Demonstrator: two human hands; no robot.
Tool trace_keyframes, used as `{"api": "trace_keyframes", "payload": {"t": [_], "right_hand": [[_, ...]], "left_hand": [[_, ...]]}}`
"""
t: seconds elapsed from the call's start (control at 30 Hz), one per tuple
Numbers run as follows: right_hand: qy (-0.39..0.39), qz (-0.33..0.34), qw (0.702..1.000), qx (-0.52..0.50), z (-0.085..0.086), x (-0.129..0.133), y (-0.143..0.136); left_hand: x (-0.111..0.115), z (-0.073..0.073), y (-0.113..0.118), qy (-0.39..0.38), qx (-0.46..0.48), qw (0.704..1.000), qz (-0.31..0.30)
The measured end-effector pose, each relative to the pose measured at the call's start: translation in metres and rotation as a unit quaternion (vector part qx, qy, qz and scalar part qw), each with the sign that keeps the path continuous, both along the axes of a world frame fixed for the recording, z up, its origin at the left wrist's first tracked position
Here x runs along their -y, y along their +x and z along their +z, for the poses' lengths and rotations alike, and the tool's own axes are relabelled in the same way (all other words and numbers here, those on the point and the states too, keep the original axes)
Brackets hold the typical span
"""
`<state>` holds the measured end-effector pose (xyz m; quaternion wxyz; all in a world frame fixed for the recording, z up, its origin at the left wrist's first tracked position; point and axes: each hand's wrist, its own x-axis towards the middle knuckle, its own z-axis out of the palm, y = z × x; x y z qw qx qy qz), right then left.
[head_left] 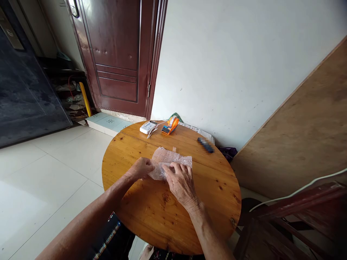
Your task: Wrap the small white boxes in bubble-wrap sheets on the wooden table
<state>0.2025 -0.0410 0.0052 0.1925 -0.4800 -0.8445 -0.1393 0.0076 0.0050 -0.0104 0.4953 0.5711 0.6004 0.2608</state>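
A piece of clear bubble wrap [169, 156] lies folded or bunched near the middle of the round wooden table [162, 224]. My left hand [141, 168] pinches its left edge, with the fingers closed. Across its front right part rests my right hand [181, 180], palm down, with the fingers bent and spread on the plastic. Whether something lies inside the wrap is hard to make out. Just behind the wrap is a small pale tab [174, 149].
At the table's back edge are a white box-like device [148, 127] with a cable and an orange tape dispenser [170, 125]. A dark, pixelated object [205, 145] lies at the back right. The wall stands close behind.
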Motion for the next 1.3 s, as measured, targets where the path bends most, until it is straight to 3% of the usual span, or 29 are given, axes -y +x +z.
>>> {"api": "trace_keyframes", "payload": {"t": [0.2, 0.33, 0.67, 0.87, 0.93, 1.03, 1.17, 1.3], "right_hand": [[0.0, 0.001, 1.0, 0.018, 0.004, -0.001, -0.002], [0.002, 0.002, 1.0, 0.017, 0.004, -0.001, -0.003], [-0.018, 0.0, 0.998, -0.053, 0.002, 0.003, -0.002], [-0.02, 0.007, 0.985, -0.17, -0.005, 0.0, 0.005], [-0.015, 0.012, 0.981, -0.191, -0.006, -0.001, 0.007], [-0.008, 0.014, 0.98, -0.199, -0.007, -0.003, 0.009], [0.004, 0.018, 0.979, -0.202, -0.008, -0.004, 0.01], [0.008, 0.021, 0.978, -0.207, -0.009, -0.005, 0.011]], "left_hand": [[-0.003, -0.007, 0.009, 0.054, -0.026, 0.996, 0.058], [-0.003, -0.002, 0.018, 0.054, 0.006, 0.996, 0.067], [0.009, 0.029, 0.038, -0.019, 0.162, 0.986, 0.016], [0.014, 0.03, 0.035, -0.001, 0.206, 0.978, -0.036], [0.016, 0.026, 0.038, 0.051, 0.152, 0.985, -0.068], [0.022, 0.019, 0.046, 0.2, 0.008, 0.976, -0.084], [0.027, 0.005, 0.053, 0.367, -0.148, 0.916, -0.065], [0.027, -0.01, 0.053, 0.474, -0.148, 0.867, -0.047]]}}
